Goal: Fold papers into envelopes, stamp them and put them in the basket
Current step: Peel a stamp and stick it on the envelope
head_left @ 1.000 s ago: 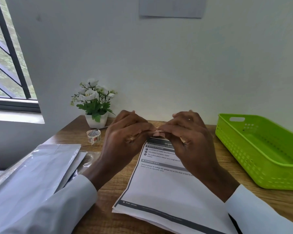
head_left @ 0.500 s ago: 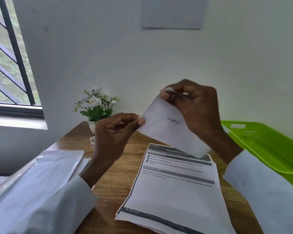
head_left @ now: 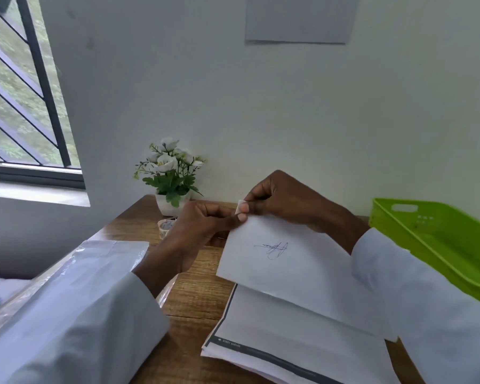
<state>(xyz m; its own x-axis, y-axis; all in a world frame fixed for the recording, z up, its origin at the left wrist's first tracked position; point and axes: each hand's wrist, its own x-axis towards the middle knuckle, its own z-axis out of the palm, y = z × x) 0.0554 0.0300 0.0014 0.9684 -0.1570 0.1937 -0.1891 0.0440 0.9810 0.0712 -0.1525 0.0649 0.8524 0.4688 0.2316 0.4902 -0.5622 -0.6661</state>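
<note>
Up front, both hands' fingers pinch envelope (head_left: 283, 261) top-left corner, long axis slanting down-right, w/ scribble facing camera.

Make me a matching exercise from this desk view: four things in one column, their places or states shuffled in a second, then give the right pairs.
Things:
1. envelope
2. basket
3. flower pot
4. tape roll

Places or states:
A. at the back of the desk by the wall, under the white flowers
B. held above the printed sheets, pen scribble on its face
C. partly hidden behind the left hand
D. green, at the right edge of the desk

Pairs: 1-B, 2-D, 3-A, 4-C
</note>
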